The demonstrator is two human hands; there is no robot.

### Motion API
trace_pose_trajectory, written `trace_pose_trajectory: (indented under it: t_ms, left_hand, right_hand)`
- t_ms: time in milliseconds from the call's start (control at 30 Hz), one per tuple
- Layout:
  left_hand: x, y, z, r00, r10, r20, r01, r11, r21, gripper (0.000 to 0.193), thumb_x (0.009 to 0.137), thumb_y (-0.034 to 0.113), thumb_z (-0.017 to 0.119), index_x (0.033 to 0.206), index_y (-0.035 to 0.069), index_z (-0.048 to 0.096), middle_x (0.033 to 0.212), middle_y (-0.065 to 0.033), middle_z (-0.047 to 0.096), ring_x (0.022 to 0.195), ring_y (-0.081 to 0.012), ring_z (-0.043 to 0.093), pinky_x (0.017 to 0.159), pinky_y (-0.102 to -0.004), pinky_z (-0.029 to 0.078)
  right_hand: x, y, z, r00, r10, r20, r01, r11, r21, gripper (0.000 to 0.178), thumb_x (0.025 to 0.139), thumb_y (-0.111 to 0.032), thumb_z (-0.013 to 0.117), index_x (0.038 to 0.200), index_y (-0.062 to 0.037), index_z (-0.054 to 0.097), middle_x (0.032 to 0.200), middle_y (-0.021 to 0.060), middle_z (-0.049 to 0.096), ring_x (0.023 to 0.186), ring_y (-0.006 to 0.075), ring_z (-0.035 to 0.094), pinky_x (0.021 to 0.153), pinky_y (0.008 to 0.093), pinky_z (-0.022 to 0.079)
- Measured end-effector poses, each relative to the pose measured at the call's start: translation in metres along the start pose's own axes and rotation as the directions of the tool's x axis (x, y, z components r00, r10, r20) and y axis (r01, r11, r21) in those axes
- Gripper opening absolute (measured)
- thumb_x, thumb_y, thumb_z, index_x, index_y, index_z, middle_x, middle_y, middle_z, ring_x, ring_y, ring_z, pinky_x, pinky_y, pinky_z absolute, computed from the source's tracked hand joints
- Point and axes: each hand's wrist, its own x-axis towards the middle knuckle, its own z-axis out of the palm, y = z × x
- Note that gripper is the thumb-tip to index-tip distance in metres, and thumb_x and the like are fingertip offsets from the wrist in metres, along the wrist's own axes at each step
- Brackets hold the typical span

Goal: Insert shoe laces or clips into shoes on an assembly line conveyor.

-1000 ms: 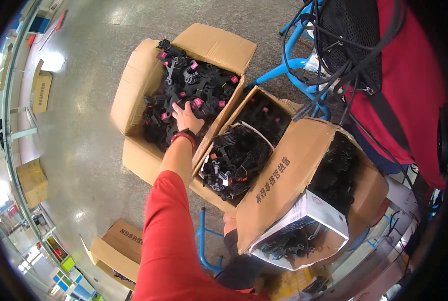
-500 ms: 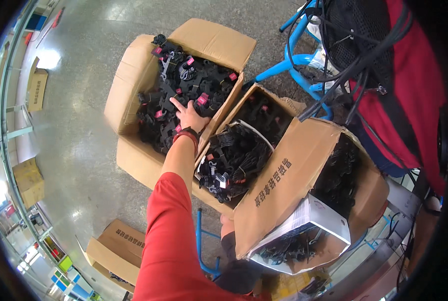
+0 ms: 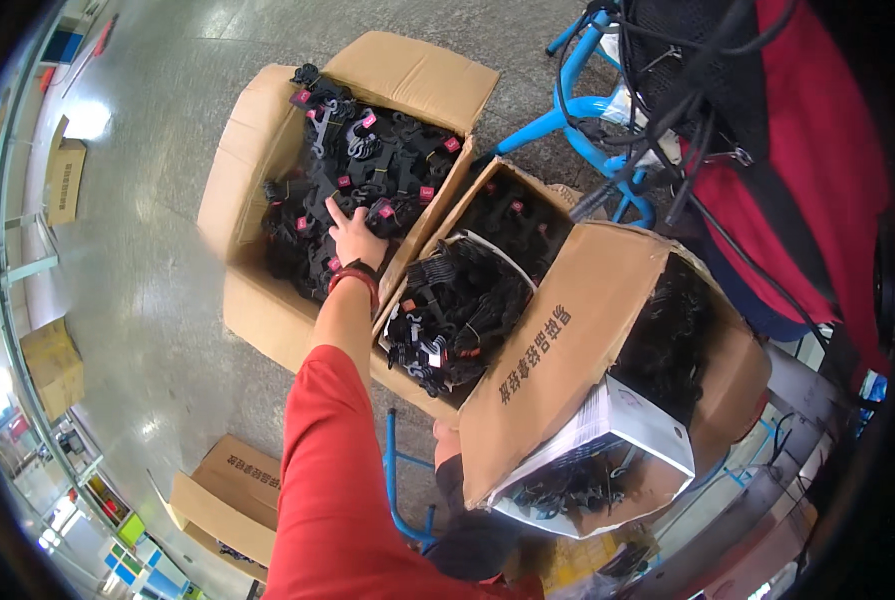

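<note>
My left hand (image 3: 356,243), at the end of a red sleeve, reaches into a large open cardboard box (image 3: 247,150). Its fingers are spread and rest on a heap of black plastic hangers (image 3: 397,160) with small pink-red tags. I see nothing gripped in it, though the undersides of the fingers are hidden. A dark band and a red bracelet (image 3: 359,272) circle the wrist. Just to the right, a narrower carton (image 3: 412,390) holds more bundled black hangers (image 3: 457,310). My right hand is out of view.
A printed cardboard box (image 3: 547,350) of dark hangers and a white container (image 3: 647,430) stand to the right. Blue metal legs (image 3: 557,130), hanging black cables (image 3: 702,110) and a red-and-black bag (image 3: 827,180) border the boxes. More cartons (image 3: 222,500) sit at left.
The whole view has shifted slightly, so boxes and hand sit a little further left. My left hand stays on the hangers, its fingers slightly repositioned.
</note>
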Motion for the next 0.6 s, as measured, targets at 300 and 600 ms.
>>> trace_pose_trajectory:
  t_ms: [300,600]
  left_hand:
    - [0.035,-0.071,-0.038,0.983,0.115,-0.143,-0.170,0.862,-0.478,0.068,0.056,0.017,0.084,0.118,0.004,0.058,0.133,-0.0191,0.045,0.106,-0.0331,0.059,0.096,-0.0362,0.046]
    - [-0.053,-0.036,-0.207,0.948,-0.118,0.296,0.318,0.312,-0.895,0.039,0.077,0.004,0.072,0.114,0.004,0.059,0.103,-0.0071,0.065,0.085,-0.0206,0.065,0.078,-0.0352,0.055]
  right_hand:
    - [-0.009,0.004,-0.010,1.000,0.010,0.025,-0.010,0.999,0.034,0.038,0.096,-0.040,0.042,0.095,-0.0037,0.051,0.083,0.0113,0.055,0.080,0.0231,0.053,0.078,0.0378,0.043]
    - [-0.034,0.038,-0.025,0.998,0.044,0.050,-0.050,0.991,0.124,0.040,0.096,-0.041,0.041,0.090,-0.0037,0.052,0.077,0.0103,0.055,0.075,0.0215,0.054,0.074,0.0369,0.044]
